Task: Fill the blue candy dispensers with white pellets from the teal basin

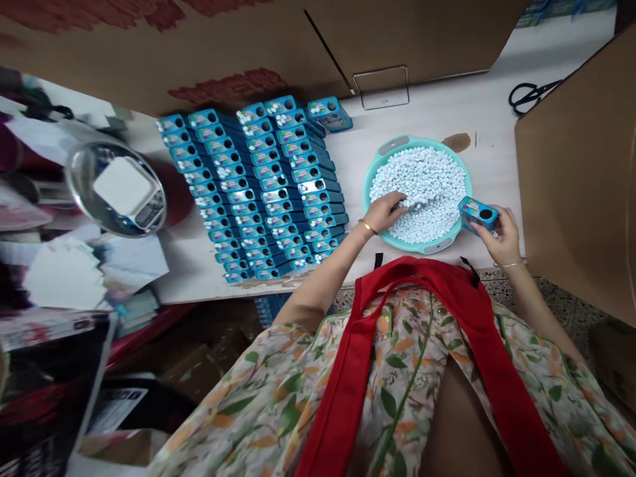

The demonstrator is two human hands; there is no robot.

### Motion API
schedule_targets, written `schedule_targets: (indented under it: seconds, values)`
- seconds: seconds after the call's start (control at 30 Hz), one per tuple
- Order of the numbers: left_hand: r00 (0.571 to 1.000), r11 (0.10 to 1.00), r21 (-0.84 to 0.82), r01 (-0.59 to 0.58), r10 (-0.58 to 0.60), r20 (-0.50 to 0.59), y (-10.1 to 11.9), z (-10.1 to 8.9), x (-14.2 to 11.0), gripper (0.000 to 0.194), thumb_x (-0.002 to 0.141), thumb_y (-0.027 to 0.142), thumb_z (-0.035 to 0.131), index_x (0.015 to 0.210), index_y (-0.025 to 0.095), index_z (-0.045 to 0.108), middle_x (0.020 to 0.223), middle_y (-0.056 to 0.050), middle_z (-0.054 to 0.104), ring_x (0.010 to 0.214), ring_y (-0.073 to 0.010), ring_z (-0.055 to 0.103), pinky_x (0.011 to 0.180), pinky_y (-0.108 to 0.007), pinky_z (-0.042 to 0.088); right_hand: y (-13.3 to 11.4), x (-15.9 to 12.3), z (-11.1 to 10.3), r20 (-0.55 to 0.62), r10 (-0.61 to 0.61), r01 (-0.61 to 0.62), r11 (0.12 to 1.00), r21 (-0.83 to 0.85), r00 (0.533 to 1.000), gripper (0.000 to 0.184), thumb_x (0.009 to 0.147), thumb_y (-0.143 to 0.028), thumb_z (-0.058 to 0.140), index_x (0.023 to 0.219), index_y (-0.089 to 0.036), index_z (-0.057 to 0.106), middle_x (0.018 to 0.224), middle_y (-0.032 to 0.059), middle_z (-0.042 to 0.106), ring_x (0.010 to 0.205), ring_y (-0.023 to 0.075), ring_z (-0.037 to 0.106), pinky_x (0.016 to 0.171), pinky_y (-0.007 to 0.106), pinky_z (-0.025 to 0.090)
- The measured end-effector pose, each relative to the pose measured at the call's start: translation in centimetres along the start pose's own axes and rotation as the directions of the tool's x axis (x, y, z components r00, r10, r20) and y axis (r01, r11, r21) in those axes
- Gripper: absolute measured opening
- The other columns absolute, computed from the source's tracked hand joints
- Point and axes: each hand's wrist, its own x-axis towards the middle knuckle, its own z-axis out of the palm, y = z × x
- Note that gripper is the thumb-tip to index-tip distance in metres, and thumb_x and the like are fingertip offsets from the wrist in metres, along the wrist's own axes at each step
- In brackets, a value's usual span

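Note:
My left hand [385,212] reaches over the near-left rim of a turquoise basin [368,182], its curled fingers at the heap of small white pellets [422,228]. Thumb and fingers are closed together; what they grip is not clear among the pellets, though a slight raised mound lies just past the fingertips. My right hand [504,238] holds a small blue box [477,211] by its side, at the basin's right rim. A round dark hole shows in the box's printed top. Several similar blue boxes [263,192] stand in tight rows to the left.
One blue box [330,114] stands apart near a wire handle [381,87]. Cardboard [579,172] walls the right side, beside black scissors [529,98]. A large carton [278,40] is at the back. Further left, a white scale [130,191] lies in a metal bowl.

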Motion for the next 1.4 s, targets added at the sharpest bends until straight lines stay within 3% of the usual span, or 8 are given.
schedule_targets:
  seconds: [0.17, 0.33, 0.57, 0.77, 0.9, 1.03, 1.17, 1.4]
  values:
    - [0.986, 0.985, 0.036, -0.166, 0.167, -0.014, 2.7, -5.9, -3.4, 0.043, 0.109, 0.046, 0.054, 0.136, 0.016, 0.066, 0.120, -0.013, 0.075, 0.105, -0.0240, 0.072, 0.099, -0.037, 0.057, 0.1, 1.1, 3.5, 0.044, -0.140, 0.144, 0.984, -0.100, 0.989, 0.042, 0.095, -0.043, 0.071, 0.133, -0.027, 0.065, 0.125, 0.0118, 0.073, 0.120, 0.0335, 0.071, 0.109, 0.058, 0.063]
    - [0.970, 0.960, 0.165, -0.225, 0.206, 0.126, 7.1, -9.2, -3.6, 0.039, 0.109, 0.043, 0.051, 0.134, 0.019, 0.069, 0.117, -0.010, 0.073, 0.110, -0.0258, 0.072, 0.098, -0.038, 0.057, -0.7, 1.8, 6.0, 0.122, -0.213, 0.228, 0.966, -0.126, 0.969, 0.041, 0.097, -0.036, 0.064, 0.137, -0.029, 0.062, 0.131, 0.0127, 0.074, 0.126, 0.0346, 0.071, 0.112, 0.061, 0.062]
    - [0.968, 0.935, 0.280, -0.219, 0.173, 0.180, 11.2, -10.7, -2.4, 0.026, 0.105, 0.038, 0.058, 0.116, 0.019, 0.072, 0.105, -0.008, 0.068, 0.105, -0.0307, 0.073, 0.095, -0.046, 0.058, -0.3, 1.6, 7.7, 0.205, -0.233, 0.257, 0.961, -0.103, 0.951, 0.048, 0.094, -0.029, 0.058, 0.142, -0.031, 0.061, 0.138, 0.0121, 0.070, 0.134, 0.0355, 0.066, 0.120, 0.063, 0.058]
    - [0.978, 0.921, 0.332, -0.202, 0.170, 0.124, 13.6, -9.6, -2.9, 0.028, 0.110, 0.031, 0.047, 0.109, 0.019, 0.071, 0.098, -0.009, 0.064, 0.102, -0.0323, 0.072, 0.094, -0.052, 0.056, 0.1, 1.4, 8.2, 0.185, -0.246, 0.269, 0.956, -0.113, 0.951, 0.051, 0.093, -0.026, 0.056, 0.144, -0.029, 0.061, 0.139, 0.0130, 0.071, 0.134, 0.0346, 0.066, 0.121, 0.062, 0.058]
    - [0.992, 0.924, 0.363, -0.116, 0.124, 0.003, 10.7, -8.9, -3.1, 0.030, 0.111, 0.037, 0.046, 0.116, 0.021, 0.071, 0.105, -0.010, 0.064, 0.112, -0.0335, 0.068, 0.100, -0.055, 0.054, 0.6, 1.4, 8.1, 0.163, -0.236, 0.255, 0.961, -0.106, 0.958, 0.049, 0.093, -0.029, 0.055, 0.142, -0.030, 0.060, 0.139, 0.0135, 0.071, 0.135, 0.0354, 0.066, 0.121, 0.063, 0.057]
    - [0.997, 0.886, 0.461, 0.048, -0.016, -0.073, 3.3, -7.9, -3.1, 0.025, 0.105, 0.028, 0.052, 0.122, 0.020, 0.069, 0.114, -0.014, 0.067, 0.116, -0.0360, 0.064, 0.104, -0.057, 0.051, 0.8, 1.5, 7.1, 0.085, -0.182, 0.190, 0.976, -0.106, 0.980, 0.043, 0.097, -0.039, 0.059, 0.140, -0.030, 0.060, 0.135, 0.0132, 0.070, 0.132, 0.0366, 0.067, 0.118, 0.064, 0.058]
    - [0.990, 0.876, 0.464, 0.133, -0.141, -0.018, -2.4, -4.2, -2.0, 0.027, 0.103, 0.015, 0.045, 0.112, 0.018, 0.070, 0.115, -0.020, 0.069, 0.113, -0.0374, 0.063, 0.100, -0.055, 0.051, 0.8, 1.6, 5.4, 0.006, -0.141, 0.141, 0.983, -0.120, 0.990, 0.046, 0.100, -0.051, 0.062, 0.140, -0.027, 0.061, 0.132, 0.0142, 0.069, 0.126, 0.0358, 0.069, 0.111, 0.062, 0.062]
    - [0.996, 0.958, 0.284, 0.042, -0.064, 0.068, -2.3, 3.1, 2.8, 0.032, 0.106, 0.015, 0.041, 0.122, 0.012, 0.069, 0.128, -0.024, 0.068, 0.122, -0.0357, 0.063, 0.111, -0.053, 0.049, 1.5, 1.4, 3.2, -0.072, -0.095, 0.088, 0.991, -0.097, 0.993, 0.051, 0.098, -0.057, 0.066, 0.138, -0.025, 0.061, 0.126, 0.0129, 0.068, 0.118, 0.0335, 0.070, 0.107, 0.060, 0.062]
